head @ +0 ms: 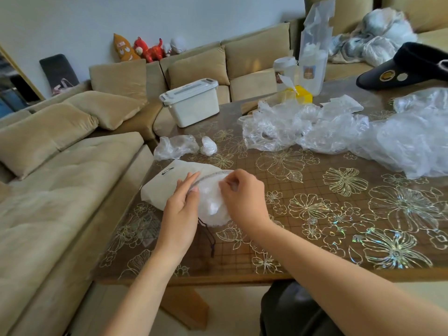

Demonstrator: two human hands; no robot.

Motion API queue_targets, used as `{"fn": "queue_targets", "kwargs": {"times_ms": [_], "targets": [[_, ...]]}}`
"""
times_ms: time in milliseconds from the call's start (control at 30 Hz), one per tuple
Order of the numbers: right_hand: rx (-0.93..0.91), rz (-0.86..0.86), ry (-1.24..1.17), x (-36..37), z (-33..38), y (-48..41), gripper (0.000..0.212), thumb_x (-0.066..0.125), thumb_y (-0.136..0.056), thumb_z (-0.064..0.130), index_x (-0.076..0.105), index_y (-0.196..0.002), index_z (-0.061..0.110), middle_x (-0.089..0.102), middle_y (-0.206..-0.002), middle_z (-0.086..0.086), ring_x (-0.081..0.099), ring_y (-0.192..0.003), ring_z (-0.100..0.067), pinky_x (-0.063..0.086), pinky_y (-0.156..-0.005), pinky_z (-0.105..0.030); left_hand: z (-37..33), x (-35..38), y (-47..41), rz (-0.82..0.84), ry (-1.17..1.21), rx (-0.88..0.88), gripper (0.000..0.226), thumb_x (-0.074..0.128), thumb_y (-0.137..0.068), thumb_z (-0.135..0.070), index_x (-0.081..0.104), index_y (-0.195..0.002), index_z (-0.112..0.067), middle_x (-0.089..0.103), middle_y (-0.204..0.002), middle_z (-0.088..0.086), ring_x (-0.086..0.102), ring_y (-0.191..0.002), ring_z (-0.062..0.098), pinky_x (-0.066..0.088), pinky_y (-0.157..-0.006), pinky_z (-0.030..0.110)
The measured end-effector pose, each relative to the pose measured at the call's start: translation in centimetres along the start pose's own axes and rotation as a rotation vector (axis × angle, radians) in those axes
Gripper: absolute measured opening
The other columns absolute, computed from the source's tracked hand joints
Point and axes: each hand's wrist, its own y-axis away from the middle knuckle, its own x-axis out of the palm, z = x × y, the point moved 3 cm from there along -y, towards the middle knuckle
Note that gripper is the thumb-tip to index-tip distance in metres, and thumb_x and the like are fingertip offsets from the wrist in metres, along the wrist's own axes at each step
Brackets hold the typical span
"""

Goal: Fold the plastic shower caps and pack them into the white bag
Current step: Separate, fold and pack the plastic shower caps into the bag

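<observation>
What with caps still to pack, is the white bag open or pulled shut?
Open: the white bag gapes, the left hand pinching its rim, the right hand at the crumpled plastic showing inside.

We record: black fabric visor cap (pixel 409 69), table's (pixel 315 214) far right corner, cut by the frame; crumpled clear plastic heap (pixel 400 141), likewise cut.

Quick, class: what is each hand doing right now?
Left hand: pinches the white bag at its rim.
Right hand: pinches a shower cap at the bag's mouth.
</observation>
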Motion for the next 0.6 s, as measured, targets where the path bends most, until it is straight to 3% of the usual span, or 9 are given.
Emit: {"fn": "queue_targets", "kwargs": {"times_ms": [100, 167, 233, 267, 333, 400, 467, 533, 600], "targets": [[-0.028, -0.087, -0.009, 0.8, 0.4, 0.8, 0.013, 0.051, -0.091, 0.011, 0.055, -0.08, 0.005, 0.056, -0.074, -0.001, 0.049, -0.065, -0.011, 0.037, -0.056, -0.012, 0.0, 0.4, 0.4, 0.018, -0.032, 0.023, 0.038, 0.038, -0.101, -0.015, 0.046, -0.136, -0.024, 0.034, -0.141, -0.018, 0.016, -0.137, -0.005, 0.015, -0.111, 0.016], [0.128, -0.095, -0.081, 1.2, 0.3, 0.8, 0.013, 0.05, -0.091, 0.01, 0.052, -0.077, 0.01, 0.052, -0.073, 0.003, 0.047, -0.066, -0.009, 0.034, -0.053, -0.008, 0.2, 0.9, 0.8, 0.036, -0.105, 0.061, 0.039, 0.038, -0.101, -0.013, 0.043, -0.136, -0.028, 0.03, -0.144, -0.017, 0.01, -0.138, -0.006, 0.01, -0.108, 0.011], [0.348, -0.098, -0.212, 1.3, -0.4, 0.4, 0.021, 0.047, -0.089, 0.004, 0.049, -0.069, 0.012, 0.053, -0.073, 0.0, 0.054, -0.068, -0.016, 0.042, -0.058, -0.016, 0.6, 1.3, 1.3, 0.041, -0.198, 0.12, 0.041, 0.036, -0.101, -0.009, 0.037, -0.133, -0.033, 0.026, -0.147, -0.016, 0.007, -0.14, -0.004, 0.007, -0.109, 0.009], [0.441, -0.109, -0.292, 1.3, -0.7, 0.2, 0.025, 0.045, -0.088, 0.0, 0.048, -0.066, 0.012, 0.054, -0.071, -0.004, 0.056, -0.066, -0.021, 0.047, -0.059, -0.025, 0.8, 1.5, 1.5, 0.04, -0.243, 0.149, 0.041, 0.035, -0.101, -0.008, 0.034, -0.132, -0.035, 0.023, -0.148, -0.017, 0.005, -0.14, -0.003, 0.006, -0.115, 0.017], [0.578, -0.124, -0.416, 1.3, -1.3, 0.0, 0.025, 0.043, -0.087, -0.005, 0.05, -0.068, 0.01, 0.055, -0.068, -0.008, 0.056, -0.058, -0.023, 0.049, -0.055, -0.029, 1.5, 1.9, 2.0, 0.039, -0.339, 0.197, 0.046, 0.035, -0.1, -0.004, 0.031, -0.135, -0.032, 0.019, -0.146, -0.019, 0.002, -0.141, 0.0, 0.009, -0.12, 0.038], [0.665, -0.081, -0.516, 1.4, -1.6, 0.0, 0.02, 0.042, -0.087, -0.005, 0.055, -0.077, 0.007, 0.054, -0.068, -0.01, 0.051, -0.051, -0.019, 0.046, -0.05, -0.026, 2.2, 2.4, 2.3, 0.045, -0.458, 0.243, 0.05, 0.036, -0.098, 0.001, 0.032, -0.142, -0.022, 0.014, -0.146, -0.016, -0.001, -0.141, 0.003, 0.011, -0.118, 0.046], [0.68, 0.036, -0.545, 1.4, -1.2, 0.2, 0.014, 0.045, -0.09, 0.0, 0.056, -0.084, 0.007, 0.05, -0.066, -0.009, 0.044, -0.051, -0.016, 0.043, -0.05, -0.023, 2.6, 2.7, 2.4, 0.04, -0.521, 0.258, 0.051, 0.037, -0.098, 0.001, 0.031, -0.144, -0.019, 0.007, -0.151, -0.012, -0.005, -0.141, 0.004, 0.005, -0.119, 0.044], [0.679, 0.152, -0.538, 1.1, -0.6, 0.6, 0.004, 0.052, -0.09, 0.011, 0.055, -0.092, 0.01, 0.048, -0.069, -0.006, 0.045, -0.059, -0.016, 0.042, -0.058, -0.024, 2.7, 2.8, 2.4, 0.029, -0.521, 0.258, 0.051, 0.037, -0.098, -0.002, 0.029, -0.144, -0.024, 0.005, -0.155, -0.006, -0.007, -0.142, 0.005, -0.003, -0.119, 0.037], [0.729, 0.209, -0.632, 0.6, -0.3, 1.1, 0.007, 0.051, -0.091, 0.017, 0.054, -0.094, 0.012, 0.052, -0.078, -0.007, 0.051, -0.07, -0.02, 0.046, -0.068, -0.029, 2.9, 2.7, 2.3, 0.029, -0.523, 0.275, 0.051, 0.039, -0.098, -0.004, 0.029, -0.144, -0.025, 0.008, -0.157, -0.002, -0.006, -0.143, 0.007, -0.004, -0.118, 0.034]]}}
